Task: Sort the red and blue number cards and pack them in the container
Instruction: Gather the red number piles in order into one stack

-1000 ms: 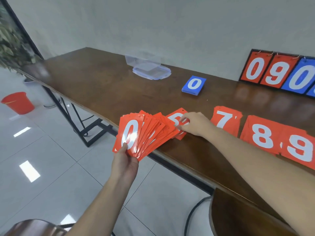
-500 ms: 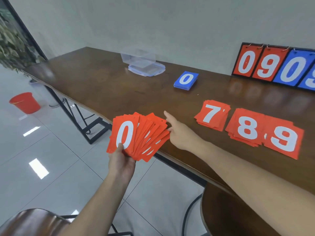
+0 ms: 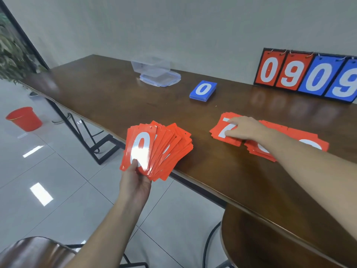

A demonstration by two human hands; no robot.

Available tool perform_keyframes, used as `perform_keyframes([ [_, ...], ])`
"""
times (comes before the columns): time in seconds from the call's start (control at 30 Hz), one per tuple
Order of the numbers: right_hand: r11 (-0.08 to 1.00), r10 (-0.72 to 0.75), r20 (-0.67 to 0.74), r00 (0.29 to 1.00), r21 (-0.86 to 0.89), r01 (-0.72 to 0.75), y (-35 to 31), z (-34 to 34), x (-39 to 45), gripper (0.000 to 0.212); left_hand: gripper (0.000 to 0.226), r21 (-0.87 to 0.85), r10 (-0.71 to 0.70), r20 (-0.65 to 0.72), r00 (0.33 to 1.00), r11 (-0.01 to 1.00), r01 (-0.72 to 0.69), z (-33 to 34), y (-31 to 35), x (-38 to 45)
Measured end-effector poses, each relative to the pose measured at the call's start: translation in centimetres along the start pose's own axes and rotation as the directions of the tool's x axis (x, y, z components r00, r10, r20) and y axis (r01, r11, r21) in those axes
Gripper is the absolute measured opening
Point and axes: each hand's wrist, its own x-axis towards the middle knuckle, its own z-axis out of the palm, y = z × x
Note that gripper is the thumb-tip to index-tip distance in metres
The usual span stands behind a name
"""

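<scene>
Head view: I am seeing the left hand [image 3: 136, 183] gripping a fan of red number cards [image 3: 157, 149] at its lower edge, thumb pressed on the front card, which is showing a white 0. The cards are flat, glossy rectangles with rounded corners and small punched holes near the top edge; glare is washing out part of the numeral. The fan is hanging just past the front edge of the table [image 3: 108, 97].

The right hand [image 3: 242, 127] is resting on the red 7 stack [image 3: 226, 132], fingers spread and lightly bent over the top card; I cannot tell whether any card is being pinched. Just beside that stack, two further red stacks [image 3: 301, 141] are lying overlapped, partly hidden by the forearm.

Farther back, a neat blue card stack [image 3: 202, 90] with a white 0 on top is lying flat. The clear plastic container [image 3: 150, 64] is standing near the wall, with its translucent, blue-edged lid [image 3: 160, 79] lying flat just in front of it. A flip scoreboard [image 3: 307, 74], ring-bound on a black backing, is leaning at the wall and showing 0 9 in red and 0 9 in blue.

The table is dark, polished wood on a black metal frame, reflecting the scoreboard. The floor is glossy pale tile; a red bucket [image 3: 25, 118] is standing on it at left, near green foliage [image 3: 11, 55]. The wall is plain and pale.
</scene>
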Motion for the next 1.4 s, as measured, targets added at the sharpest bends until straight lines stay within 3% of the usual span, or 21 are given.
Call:
perform_keyframes([
  [0.13, 0.993, -0.107, -0.014, 0.994, -0.04, 0.107, -3.1, 1.0, -2.0, 0.057, 0.04, -0.025, -0.025, -0.053, 0.998, 0.999, 0.024, 0.3, -0.4, -0.5],
  [0.3, 0.973, -0.224, -0.084, 0.971, 0.032, 0.227, -6.9, 3.7, -5.5, 0.032, 0.04, -0.056, -0.041, -0.085, 0.996, 0.998, 0.036, -0.2, -1.3, -0.9],
  [0.43, 0.953, -0.214, -0.1, 0.972, 0.196, 0.23, -8.2, 4.9, -7.7, 0.069, 0.04, -0.06, -0.056, -0.099, 0.994, 0.997, 0.05, -0.6, -2.2, -1.4],
  [0.5, 0.945, -0.205, -0.119, 0.972, 0.234, 0.228, -8.4, 5.6, -8.4, 0.061, 0.041, -0.046, -0.05, -0.1, 0.994, 0.998, 0.046, -0.6, -2.7, -1.7],
  [0.63, 0.954, -0.235, -0.246, 0.94, 0.129, 0.272, -8.7, 7.3, -9.5, 0.047, 0.04, -0.01, -0.05, -0.097, 0.994, 0.999, 0.049, -0.5, -3.2, -2.4],
  [0.8, 0.856, -0.285, -0.18, 0.941, 0.393, 0.335, -6.7, 7.1, -10.1, 0.053, 0.042, -0.008, -0.058, -0.104, 0.993, 0.998, 0.057, -0.3, -3.7, -3.0],
  [0.9, 0.87, -0.269, -0.283, 0.921, 0.339, 0.358, -3.1, 5.4, -10.0, 0.053, 0.043, 0.014, -0.051, -0.095, 0.994, 0.998, 0.053, 0.1, -4.3, -3.5],
  [1.0, 0.919, -0.164, -0.387, 0.908, 0.274, 0.283, 2.3, 2.8, -9.1, 0.045, 0.042, 0.046, -0.035, -0.064, 0.997, 0.998, 0.038, 0.8, -4.8, -3.9],
  [1.17, 0.995, 0.044, -0.193, 0.98, 0.101, -0.025, 9.2, -0.2, -7.1, 0.06, 0.04, 0.111, 0.003, -0.017, 1.0, 0.994, -0.001, 2.7, -5.7, -4.7],
  [1.27, 0.998, 0.053, -0.088, 0.995, -0.019, -0.055, 10.2, -0.3, -6.6, 0.068, 0.039, 0.132, -0.004, -0.005, 1.0, 0.991, 0.004, 3.4, -6.2, -5.0],
  [1.4, 0.999, 0.008, -0.091, 0.996, -0.043, -0.012, 8.2, 0.4, -7.1, 0.063, 0.042, 0.123, -0.033, -0.002, 0.999, 0.992, 0.033, 3.6, -6.9, -5.2],
])
